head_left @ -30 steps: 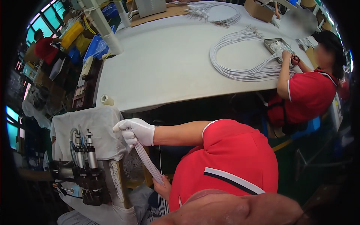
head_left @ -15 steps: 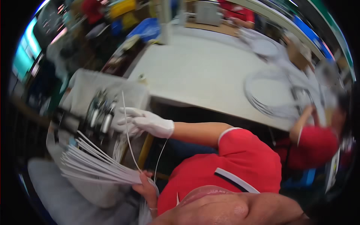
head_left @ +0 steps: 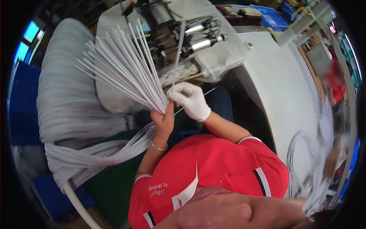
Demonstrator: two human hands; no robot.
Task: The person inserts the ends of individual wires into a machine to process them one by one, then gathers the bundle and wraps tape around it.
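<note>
My bare left hand is closed round a fanned bundle of thin white cables. Their cut ends spread up and to the left, and their lengths trail down to the left below the fist. Right beside it, my right hand in a white glove pinches a single white cable, which rises toward the top of the view. Another thin white end sticks out behind the glove. Just past the bundle sits a bench machine with silver cylinders.
A large grey-white mass of cables hangs at the left, near a pale rail. A white table runs along the right, with a cable coil on it. Blue tray lies behind. Another person in red is at the far right.
My view has turned left. The gloved right hand has come from beside the machine back to the bundle, next to my left hand. The left hand keeps its hold.
</note>
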